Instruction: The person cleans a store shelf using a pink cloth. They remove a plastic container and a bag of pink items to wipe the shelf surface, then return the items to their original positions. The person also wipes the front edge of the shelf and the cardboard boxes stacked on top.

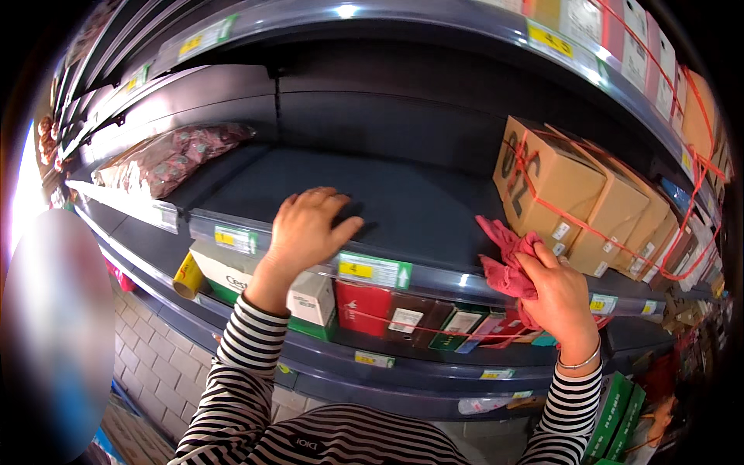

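Note:
My right hand (552, 288) grips a crumpled red cloth (505, 261) at the front edge of a dark metal shelf (395, 192), just left of some cardboard boxes (558, 186). Part of the cloth lies over the shelf's clear price strip. My left hand (311, 229), palm down with the thumb spread, is over the same shelf's front edge and holds nothing. Whether its fingertips touch the surface cannot be made out. Price labels (372, 270) sit in the strip between my hands.
Red twine ties the cardboard boxes together. A plastic-wrapped patterned bundle (180, 157) lies at the left. Below stand shoe-box-like cartons (363, 305) and a yellow cylinder (189, 276). Overhead, an upper shelf (407, 17) carries more tied boxes. Green boxes (616, 415) are at lower right.

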Demonstrator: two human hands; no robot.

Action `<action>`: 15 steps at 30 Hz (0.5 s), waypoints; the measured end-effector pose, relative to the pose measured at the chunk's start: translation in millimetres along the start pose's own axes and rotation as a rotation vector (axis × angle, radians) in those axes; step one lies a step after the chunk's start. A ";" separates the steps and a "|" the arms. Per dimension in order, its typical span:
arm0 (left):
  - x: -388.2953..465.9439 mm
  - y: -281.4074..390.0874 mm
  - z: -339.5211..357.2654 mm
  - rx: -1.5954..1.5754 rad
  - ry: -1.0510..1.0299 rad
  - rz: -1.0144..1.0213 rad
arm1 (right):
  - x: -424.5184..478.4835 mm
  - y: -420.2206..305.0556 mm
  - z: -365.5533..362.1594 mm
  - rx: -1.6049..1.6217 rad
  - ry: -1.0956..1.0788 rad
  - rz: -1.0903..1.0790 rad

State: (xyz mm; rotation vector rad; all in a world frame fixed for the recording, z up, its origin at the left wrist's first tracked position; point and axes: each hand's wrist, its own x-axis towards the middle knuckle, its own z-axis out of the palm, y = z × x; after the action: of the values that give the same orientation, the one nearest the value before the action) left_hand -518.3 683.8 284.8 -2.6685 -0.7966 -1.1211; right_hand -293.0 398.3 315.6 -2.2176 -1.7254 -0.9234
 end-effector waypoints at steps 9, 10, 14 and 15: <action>-1.2 -1.5 2.1 0.022 0.022 0.032 | -46.4 73.6 -6.7 -0.047 -0.055 0.255; -1.4 0.5 0.6 0.012 0.042 0.036 | -51.3 81.0 -7.0 -0.054 -0.058 0.289; -5.0 0.9 -0.5 -0.003 0.055 0.043 | -57.4 90.2 -23.6 -0.190 -0.172 0.481; -5.3 2.2 -0.9 -0.010 0.072 0.053 | -62.6 92.9 -29.5 -0.264 -0.165 0.502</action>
State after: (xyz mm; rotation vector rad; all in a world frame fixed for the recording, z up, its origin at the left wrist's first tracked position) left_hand -520.8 679.5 281.9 -2.6246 -0.7051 -1.2035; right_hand -225.9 304.2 323.9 -2.7762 -1.0487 -0.8991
